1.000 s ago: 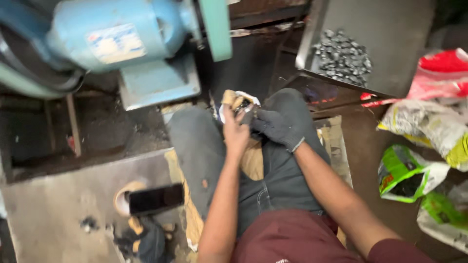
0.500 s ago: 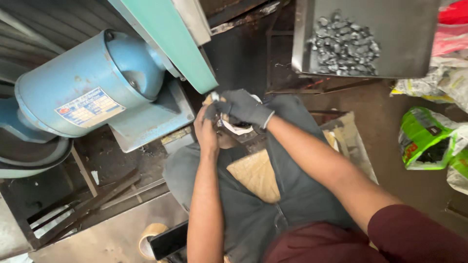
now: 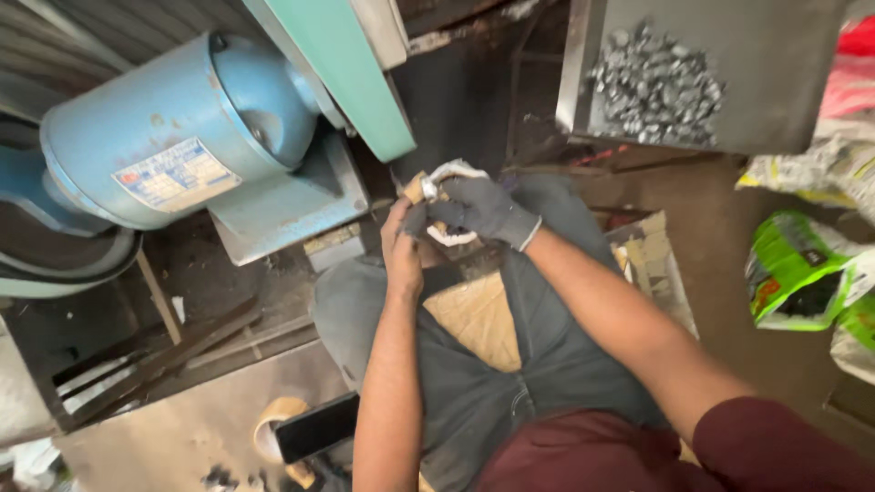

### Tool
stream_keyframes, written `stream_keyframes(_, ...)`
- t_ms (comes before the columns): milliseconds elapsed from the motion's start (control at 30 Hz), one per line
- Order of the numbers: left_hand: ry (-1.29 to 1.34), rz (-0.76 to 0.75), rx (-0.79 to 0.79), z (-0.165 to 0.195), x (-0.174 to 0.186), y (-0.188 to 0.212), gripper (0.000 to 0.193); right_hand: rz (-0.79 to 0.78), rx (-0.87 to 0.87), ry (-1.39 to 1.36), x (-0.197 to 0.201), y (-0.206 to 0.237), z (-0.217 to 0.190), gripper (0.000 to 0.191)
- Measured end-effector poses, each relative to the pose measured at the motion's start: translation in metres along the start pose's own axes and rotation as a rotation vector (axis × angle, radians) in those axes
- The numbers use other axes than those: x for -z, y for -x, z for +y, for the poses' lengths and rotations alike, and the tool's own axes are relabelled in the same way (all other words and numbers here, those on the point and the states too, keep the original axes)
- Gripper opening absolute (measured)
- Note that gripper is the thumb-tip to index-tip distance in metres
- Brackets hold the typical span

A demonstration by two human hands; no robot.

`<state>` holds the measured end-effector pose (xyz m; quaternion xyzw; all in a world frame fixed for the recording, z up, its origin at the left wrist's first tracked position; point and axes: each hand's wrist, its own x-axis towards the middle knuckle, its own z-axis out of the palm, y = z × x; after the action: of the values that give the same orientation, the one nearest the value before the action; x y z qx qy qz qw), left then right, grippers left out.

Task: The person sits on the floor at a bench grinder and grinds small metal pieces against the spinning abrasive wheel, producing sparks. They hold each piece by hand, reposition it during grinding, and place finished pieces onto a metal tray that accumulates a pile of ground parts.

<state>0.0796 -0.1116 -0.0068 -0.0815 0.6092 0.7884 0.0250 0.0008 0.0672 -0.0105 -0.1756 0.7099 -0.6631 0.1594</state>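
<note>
My left hand (image 3: 401,244) is bare and my right hand (image 3: 483,211) wears a dark grey glove. They meet just above my knees, below the edge of a green machine panel (image 3: 339,77). Together they pinch a small tan and white object (image 3: 436,185). Its white curved part loops around the gloved fingers, and the fingers hide most of it. A flat tan cardboard piece (image 3: 474,321) lies on my lap under my forearms.
A blue electric motor (image 3: 182,137) sits at left on a blue base. A metal tray (image 3: 784,82) at top right holds several small grey metal pieces (image 3: 656,82). Green bags (image 3: 793,273) lie at right. A black phone (image 3: 314,426) and a tape roll (image 3: 269,421) rest at lower left.
The view has swung so the motor fills the left side. Both hands have stayed together on the small object above my knees.
</note>
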Motion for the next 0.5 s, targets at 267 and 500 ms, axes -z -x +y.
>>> stream_keyframes(267,0.412,0.183,0.298,0.001,-0.016,-0.04,0.053,0.038,-0.168,0.259,-0.007,-0.041,0.005,0.027)
stream_keyframes(500,-0.555,0.276,-0.144,-0.009,0.007,-0.037,0.035,0.003,-0.152,0.576,-0.008,-0.023,-0.012,0.031)
